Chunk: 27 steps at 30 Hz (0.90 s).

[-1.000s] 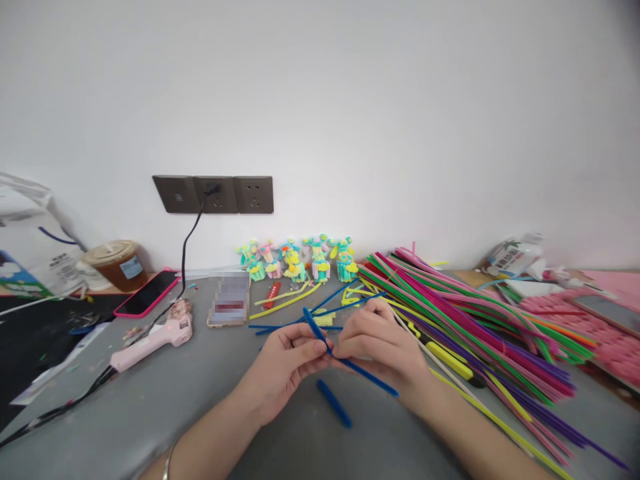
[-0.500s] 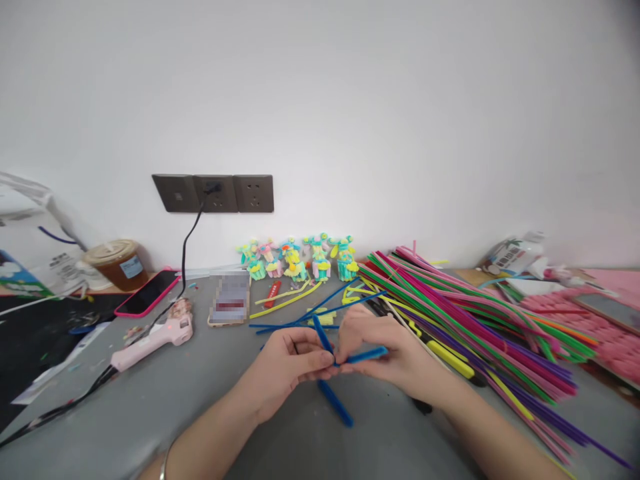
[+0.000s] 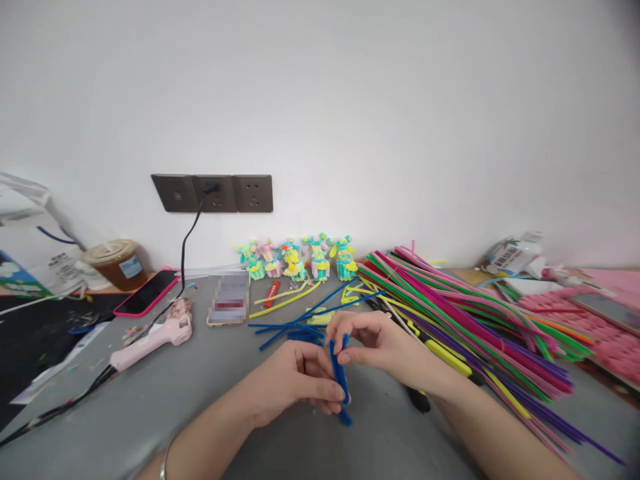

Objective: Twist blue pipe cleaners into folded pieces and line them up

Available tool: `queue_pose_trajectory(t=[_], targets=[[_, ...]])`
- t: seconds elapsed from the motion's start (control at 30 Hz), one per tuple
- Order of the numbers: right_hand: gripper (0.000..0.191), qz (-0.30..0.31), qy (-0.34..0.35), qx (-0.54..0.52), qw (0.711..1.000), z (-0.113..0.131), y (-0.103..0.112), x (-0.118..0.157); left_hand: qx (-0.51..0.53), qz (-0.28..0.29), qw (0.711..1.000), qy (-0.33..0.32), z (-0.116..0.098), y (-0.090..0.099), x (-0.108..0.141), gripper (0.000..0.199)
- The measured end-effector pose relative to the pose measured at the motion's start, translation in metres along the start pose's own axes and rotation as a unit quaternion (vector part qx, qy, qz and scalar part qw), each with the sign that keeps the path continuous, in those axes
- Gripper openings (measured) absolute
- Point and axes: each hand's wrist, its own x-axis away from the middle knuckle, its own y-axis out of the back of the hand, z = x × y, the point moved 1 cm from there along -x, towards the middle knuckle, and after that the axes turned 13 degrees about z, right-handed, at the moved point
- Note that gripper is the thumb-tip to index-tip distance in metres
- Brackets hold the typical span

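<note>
While hands (image 3: 303,381) hold a blue strip (image 3: 337,369), colourful strips (image 3: 475,307) crowd their right.

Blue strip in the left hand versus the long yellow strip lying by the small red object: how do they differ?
Colour: the held blue strip is blue; the long yellow strip is yellow.
Shape: the held blue strip is folded into a narrow V; the long yellow strip is only gently curved.
Place: the held blue strip is pinched in the left hand; the long yellow strip lies loose on the table.
Both are slender strips.
</note>
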Motion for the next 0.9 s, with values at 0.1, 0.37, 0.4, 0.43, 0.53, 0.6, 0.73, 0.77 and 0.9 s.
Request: queue_pose_trajectory(t=[0.1, 0.37, 0.4, 0.43, 0.53, 0.6, 0.73, 0.77, 0.9], targets=[[0.02, 0.011, -0.018, -0.042, 0.999, -0.004, -0.001, 0.0, -0.015, 0.011, 1.0, 0.006, 0.001, 0.002, -0.001, 0.026], [0.025, -0.054, -0.049, -0.051, 0.996, -0.01, 0.002, -0.001, 0.005, -0.016, 1.0, -0.008, -0.002, 0.001, -0.002, 0.027], [0.026, -0.068, -0.05, -0.042, 0.996, -0.01, 0.003, -0.001, -0.002, -0.026, 0.999, -0.024, -0.002, 0.001, -0.003, 0.028], [0.026, -0.081, -0.049, -0.034, 0.995, -0.011, 0.004, -0.001, -0.015, -0.038, 0.998, -0.041, -0.002, 0.002, -0.004, 0.029], [0.026, -0.11, -0.045, -0.009, 0.993, -0.013, 0.004, -0.003, -0.069, -0.088, 0.99, -0.081, 0.0, 0.002, -0.007, 0.032], [0.026, -0.123, -0.04, 0.003, 0.992, -0.015, 0.003, -0.003, -0.091, -0.113, 0.985, -0.093, 0.002, 0.002, -0.009, 0.031], [0.028, -0.143, -0.03, 0.011, 0.989, -0.018, 0.002, -0.004, -0.129, -0.137, 0.977, -0.096, 0.003, 0.003, -0.01, 0.028], [0.028, -0.145, -0.03, 0.014, 0.989, -0.019, 0.001, -0.004, -0.136, -0.138, 0.976, -0.096, 0.003, 0.003, -0.01, 0.027], [0.031, -0.142, -0.041, 0.025, 0.989, -0.017, 0.0, -0.004, -0.159, -0.126, 0.974, -0.101, 0.002, 0.006, -0.008, 0.026]])
